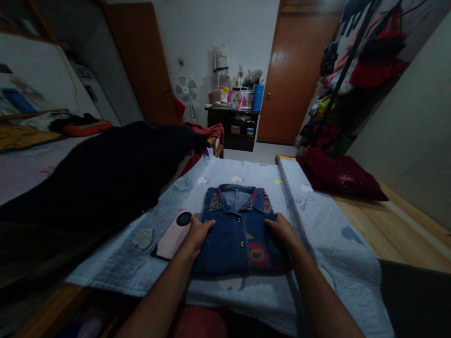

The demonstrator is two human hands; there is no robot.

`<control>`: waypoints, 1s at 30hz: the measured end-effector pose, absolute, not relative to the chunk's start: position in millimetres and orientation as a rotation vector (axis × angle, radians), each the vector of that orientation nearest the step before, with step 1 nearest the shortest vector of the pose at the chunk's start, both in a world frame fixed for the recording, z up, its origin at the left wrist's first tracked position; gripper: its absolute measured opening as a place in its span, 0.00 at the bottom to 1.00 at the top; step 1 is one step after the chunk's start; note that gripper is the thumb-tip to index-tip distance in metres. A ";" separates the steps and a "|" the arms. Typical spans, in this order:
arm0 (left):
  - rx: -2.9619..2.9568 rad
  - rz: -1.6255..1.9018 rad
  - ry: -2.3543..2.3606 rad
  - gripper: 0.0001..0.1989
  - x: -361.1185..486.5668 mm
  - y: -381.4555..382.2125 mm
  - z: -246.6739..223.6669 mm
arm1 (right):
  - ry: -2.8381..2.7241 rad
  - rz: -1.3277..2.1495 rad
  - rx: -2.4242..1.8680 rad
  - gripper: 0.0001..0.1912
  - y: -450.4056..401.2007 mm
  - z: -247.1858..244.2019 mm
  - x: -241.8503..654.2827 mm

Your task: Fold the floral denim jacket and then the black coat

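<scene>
A folded denim shirt (225, 239) with a patterned collar, a buttoned placket and a red flower print lies in front of me, collar facing away. My left hand (198, 234) grips its left edge, thumb on top and the other fingers tucked out of sight. At the opposite edge my right hand (280, 227) holds the shirt the same way, its fingertips hidden beneath or behind the cloth. Just left of the shirt, beside my left hand, lies a pale pink phone (174, 237) with a round dark camera ring.
A light blue quilted cover (141, 263) spreads beneath the shirt. Black cloth (105, 173) is heaped at left. A folded maroon garment (341, 176) rests on the wooden boards (369, 220) at right. Farther back stand a fan (186, 90), a dark cabinet (229, 141) and a loaded clothes rack (347, 70).
</scene>
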State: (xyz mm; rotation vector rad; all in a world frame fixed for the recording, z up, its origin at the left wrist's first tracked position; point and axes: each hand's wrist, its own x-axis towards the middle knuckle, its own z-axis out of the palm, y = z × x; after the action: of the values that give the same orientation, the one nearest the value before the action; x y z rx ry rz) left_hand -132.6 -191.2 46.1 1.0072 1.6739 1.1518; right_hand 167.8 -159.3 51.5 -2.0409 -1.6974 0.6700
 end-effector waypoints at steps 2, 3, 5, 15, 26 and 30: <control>0.732 1.143 1.489 0.20 -132.9 -189.7 54.0 | -1.671 0.809 -2.025 0.17 -161.0 55.3 169.2; 0.628 1.109 1.386 0.17 -133.6 -188.9 58.3 | -1.655 0.880 -2.010 0.17 -162.7 57.2 169.6; 0.519 1.000 1.228 0.12 -135.9 -187.0 66.1 | -1.605 1.019 -1.920 0.18 -167.0 61.0 170.0; 0.433 0.861 1.111 0.12 -132.1 -180.3 67.5 | -1.201 1.600 -1.430 0.39 -180.7 71.1 169.9; 0.409 0.979 1.058 0.14 -118.9 -179.4 71.9 | -1.243 1.503 -1.416 0.42 -179.8 68.4 160.8; 0.350 0.964 1.019 0.12 -121.6 -181.4 78.9 | -1.295 1.388 -1.464 0.45 -180.7 71.7 157.9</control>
State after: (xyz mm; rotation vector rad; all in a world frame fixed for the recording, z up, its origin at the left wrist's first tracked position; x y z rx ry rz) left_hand -121.6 -181.4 78.9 0.3496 1.0194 0.9639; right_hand 157.9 -180.7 71.7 -1.4644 -1.2955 1.3882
